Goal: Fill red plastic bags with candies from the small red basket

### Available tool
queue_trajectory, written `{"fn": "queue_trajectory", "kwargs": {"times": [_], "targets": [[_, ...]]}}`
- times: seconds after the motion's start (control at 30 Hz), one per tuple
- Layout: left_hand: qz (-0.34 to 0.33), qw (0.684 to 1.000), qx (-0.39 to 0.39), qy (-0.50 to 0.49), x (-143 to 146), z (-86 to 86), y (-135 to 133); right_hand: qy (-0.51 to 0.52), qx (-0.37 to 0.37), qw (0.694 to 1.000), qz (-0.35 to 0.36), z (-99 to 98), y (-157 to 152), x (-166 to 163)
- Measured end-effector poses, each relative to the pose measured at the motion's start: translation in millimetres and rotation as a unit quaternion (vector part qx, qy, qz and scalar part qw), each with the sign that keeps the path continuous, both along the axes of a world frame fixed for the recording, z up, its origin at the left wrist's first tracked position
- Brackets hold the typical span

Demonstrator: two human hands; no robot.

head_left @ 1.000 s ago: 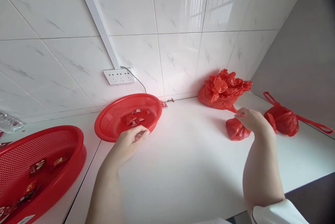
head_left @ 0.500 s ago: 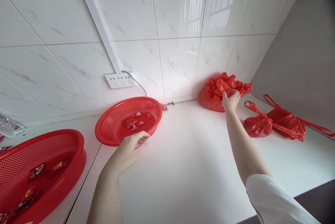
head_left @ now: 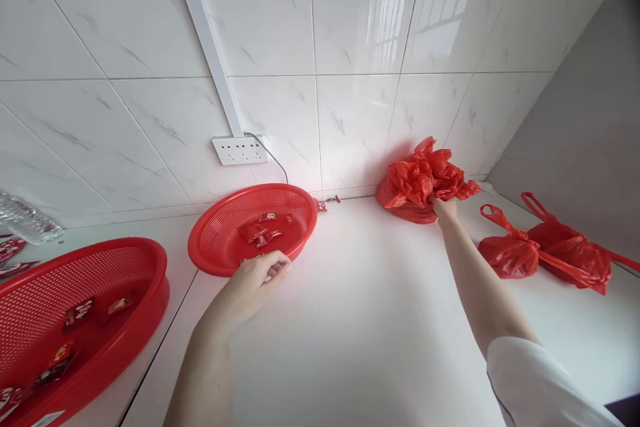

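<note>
My left hand (head_left: 256, 278) rests on the near rim of a small red mesh basket (head_left: 215, 230), fingers curled over the edge. Several red wrapped candies (head_left: 261, 234) lie inside the basket. My right hand (head_left: 445, 208) reaches far across the white counter (head_left: 360, 320) and grips the lower edge of a crumpled pile of red plastic bags (head_left: 419, 180) against the tiled wall.
Two tied red bags (head_left: 510, 255) (head_left: 570, 255) lie on the counter at the right. A larger red basket (head_left: 125, 307) with candies sits at the lower left. A white power socket (head_left: 239, 150) with a cable hangs on the wall. A stray candy (head_left: 322, 206) lies by the wall.
My right hand let go of a small tied bag, which now lies beside the other at the right, then reached to the pile of bags and gripped it. My left hand stayed on the basket.
</note>
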State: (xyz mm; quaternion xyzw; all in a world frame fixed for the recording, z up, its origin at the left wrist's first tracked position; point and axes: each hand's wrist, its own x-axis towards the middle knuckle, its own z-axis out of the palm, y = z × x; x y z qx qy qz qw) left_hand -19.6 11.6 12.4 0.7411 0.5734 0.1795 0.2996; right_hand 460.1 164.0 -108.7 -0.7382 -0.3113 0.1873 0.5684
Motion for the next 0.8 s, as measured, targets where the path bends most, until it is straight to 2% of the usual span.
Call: {"fn": "queue_trajectory", "kwargs": {"times": [0.17,0.33,0.4,0.47,0.57,0.6,0.67,0.73,0.8], "targets": [[-0.007,1.0,-0.006,0.013,4.4,-3.9,0.6,0.073,0.016,0.989,0.128,-5.3,-8.7,-48.4],[-0.019,1.0,-0.007,0.02,3.7,-4.4,-0.3,0.093,0.026,0.963,0.251,1.0,-22.3,-103.5],[-0.017,1.0,-0.012,0.016,2.9,-4.6,-0.8,0.084,0.019,0.962,0.258,8.0,-26.3,-119.8],[-0.017,1.0,-0.013,0.011,2.6,-5.2,-1.6,0.069,0.026,0.972,0.222,18.8,-31.1,-133.4],[-0.026,1.0,-0.009,-0.002,3.7,-6.8,-2.5,0.004,0.118,0.98,0.162,40.0,-43.1,-154.4],[-0.028,1.0,-0.008,-0.003,4.5,-7.4,-2.7,-0.027,0.157,0.972,0.175,47.0,-48.3,-162.4],[-0.031,1.0,-0.006,0.002,6.6,-8.2,-3.1,-0.076,0.206,0.945,0.243,57.3,-59.0,-179.7],[-0.033,0.999,-0.008,0.013,8.6,-8.2,-3.8,-0.092,0.211,0.924,0.306,59.2,-68.8,-196.8],[-0.036,0.999,-0.014,0.021,9.3,-7.3,-5.1,-0.099,0.2,0.917,0.331,50.7,-78.1,-211.9]]}}
